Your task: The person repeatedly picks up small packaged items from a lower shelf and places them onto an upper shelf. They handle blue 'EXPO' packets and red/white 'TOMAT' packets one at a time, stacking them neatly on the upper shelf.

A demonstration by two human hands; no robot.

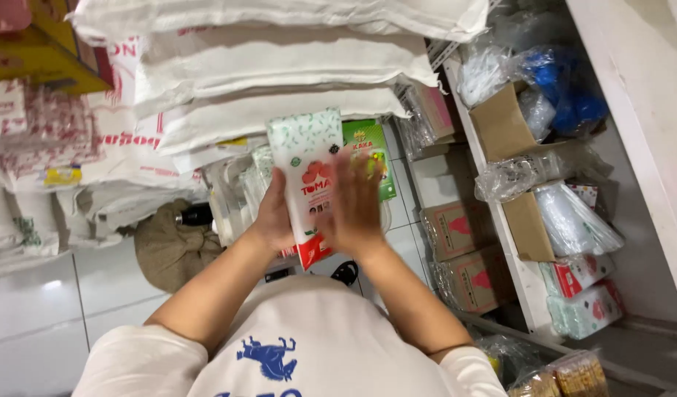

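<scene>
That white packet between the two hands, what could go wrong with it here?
The white packet is only pressed between the left hand and right hand, so it might slip to the tiled floor. The right hand looks blurred, so the grip may be loose. Stacked white sacks crowd close above.

One head-worn camera looks steeply down, close over the person's white shirt [294, 345] at the bottom edge (only this view), shelving [526, 283] at right.
</scene>
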